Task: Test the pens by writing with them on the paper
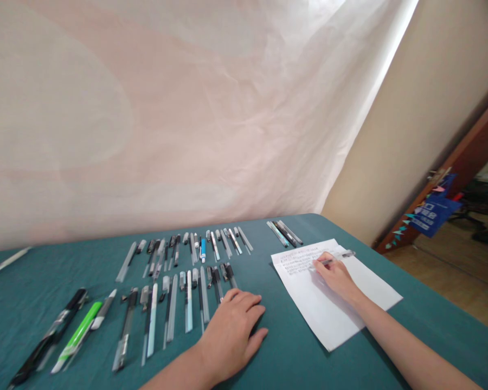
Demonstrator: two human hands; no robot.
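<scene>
My right hand (333, 273) is closed around a clear-barrelled pen (340, 256), its tip against a white sheet of paper (333, 319). Lines of small handwriting fill the upper part of the sheet. My left hand (236, 330) rests palm down on the green tablecloth (284, 363), fingers apart, holding nothing. Close to its fingertips lies a dark pen (231, 276) from the nearer row of taken-apart pens. That row includes a pale blue barrel (152, 319) and several clear barrels with separate caps.
A farther row of pen parts, one bright blue (203, 251), runs behind. Several pens (284, 233) lie grouped beyond the paper. At left are a green pen (79, 333), a black pen (51, 336) and a white stick (6, 264). A pale curtain (187, 119) hangs behind the table.
</scene>
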